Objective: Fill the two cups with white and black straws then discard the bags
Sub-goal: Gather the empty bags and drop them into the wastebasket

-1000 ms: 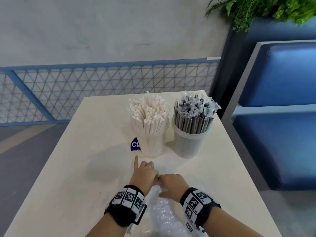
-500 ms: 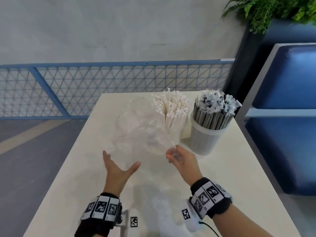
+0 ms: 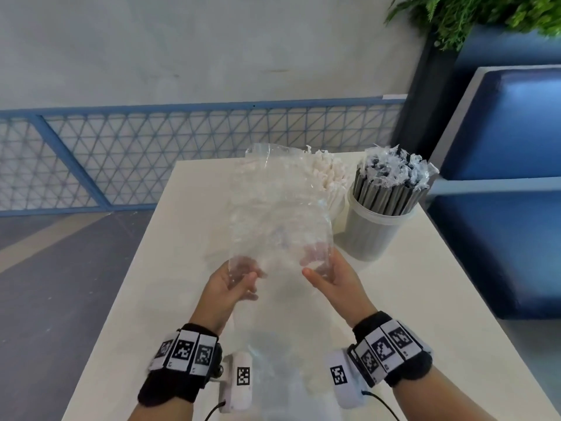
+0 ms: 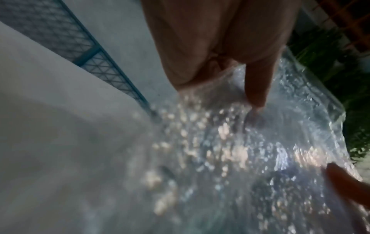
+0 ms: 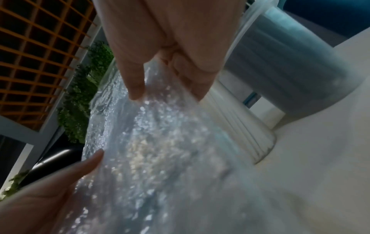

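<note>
Above table [image 3: 170, 268], hands pinch bag [image 3: 273, 214].

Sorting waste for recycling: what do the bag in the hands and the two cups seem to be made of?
Bag: thin clear plastic film, glossy; it crinkles and the fingers show through it.
Right cup: probably frosted, translucent plastic; the dark straws show dimly through its wall.
Left cup: looks like clear plastic; white straws show through.

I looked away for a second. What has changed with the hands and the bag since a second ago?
The crinkled clear plastic bag has gone from the cream table up into the air. The left hand, open half a second ago, now grips it, as does the right hand. Both straw-filled cups stay put.
</note>
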Demonstrator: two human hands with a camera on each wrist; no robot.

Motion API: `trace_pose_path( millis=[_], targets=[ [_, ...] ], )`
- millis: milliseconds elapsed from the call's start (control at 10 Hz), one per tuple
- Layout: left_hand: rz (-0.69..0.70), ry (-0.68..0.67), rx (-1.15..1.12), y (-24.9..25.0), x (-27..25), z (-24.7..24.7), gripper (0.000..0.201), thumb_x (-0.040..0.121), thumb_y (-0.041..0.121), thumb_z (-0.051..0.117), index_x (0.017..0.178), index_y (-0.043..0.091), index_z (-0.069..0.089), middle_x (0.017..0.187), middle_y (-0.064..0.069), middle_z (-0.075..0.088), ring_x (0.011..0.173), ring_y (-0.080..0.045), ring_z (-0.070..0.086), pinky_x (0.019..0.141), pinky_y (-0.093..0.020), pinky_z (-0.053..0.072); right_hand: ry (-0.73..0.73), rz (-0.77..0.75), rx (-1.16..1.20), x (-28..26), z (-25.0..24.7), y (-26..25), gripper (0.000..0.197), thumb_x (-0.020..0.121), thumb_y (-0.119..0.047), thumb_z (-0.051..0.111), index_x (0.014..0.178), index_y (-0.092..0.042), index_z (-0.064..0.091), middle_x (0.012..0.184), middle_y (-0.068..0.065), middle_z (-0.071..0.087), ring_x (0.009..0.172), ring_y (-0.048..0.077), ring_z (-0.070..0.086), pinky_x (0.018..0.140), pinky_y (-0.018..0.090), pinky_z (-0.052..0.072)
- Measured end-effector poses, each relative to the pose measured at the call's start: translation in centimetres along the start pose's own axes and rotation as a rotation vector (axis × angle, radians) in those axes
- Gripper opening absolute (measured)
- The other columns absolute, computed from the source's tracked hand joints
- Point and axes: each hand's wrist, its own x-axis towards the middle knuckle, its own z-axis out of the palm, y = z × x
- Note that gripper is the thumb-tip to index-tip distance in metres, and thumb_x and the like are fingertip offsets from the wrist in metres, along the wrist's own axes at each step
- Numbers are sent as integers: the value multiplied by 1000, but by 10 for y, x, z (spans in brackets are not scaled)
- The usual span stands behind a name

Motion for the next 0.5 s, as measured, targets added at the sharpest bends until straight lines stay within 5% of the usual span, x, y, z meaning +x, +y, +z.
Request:
trace_pose_path(
  millis=[100, 200, 300, 400, 500],
  targets=[
    [-30, -69, -27, 5, 6, 3, 31, 91, -1, 49, 113, 18, 58, 78, 8, 69, 56, -7, 49, 52, -22, 48, 40, -1, 66, -3, -4, -4, 30, 88, -5, 59, 111, -24, 56, 88, -6, 66, 60, 25, 40, 58, 18, 45],
    [-56, -173, -41, 7, 15, 8, 39, 90, -5, 48, 120, 18, 57, 89, 0, 69, 52, -12, 47, 51, -21, 46, 96, 3, 91, -6, -12, -11, 36, 89, 4, 53, 109, -25, 58, 93, -7, 65, 57, 15, 41, 57, 16, 41],
    [-59, -250, -65, 11, 22, 18, 40, 88, -13, 45, 112, 15, 60, 93, -7, 71, 46, -12, 46, 49, -18, 44, 176, 65, 149, -10, -20, -11, 38, 89, 8, 48, 109, -23, 59, 99, -3, 65, 66, 8, 50, 63, 18, 44],
    [-140, -291, -160, 12, 27, 28, 42, 89, -12, 41, 91, 22, 66, 97, -7, 71, 50, -11, 52, 51, -19, 48, 270, 180, 225, -15, -28, -10, 32, 89, 9, 47, 88, -21, 60, 85, -3, 62, 67, 6, 58, 70, 28, 47],
    [-342, -332, -294, 17, 28, 35, 30, 92, 5, 37, 90, 19, 64, 97, -3, 62, 62, -14, 63, 62, -33, 57, 302, 281, 321, -24, -40, -16, 35, 92, 8, 40, 79, -23, 50, 81, -7, 52, 62, 0, 59, 69, 26, 46]
  ],
)
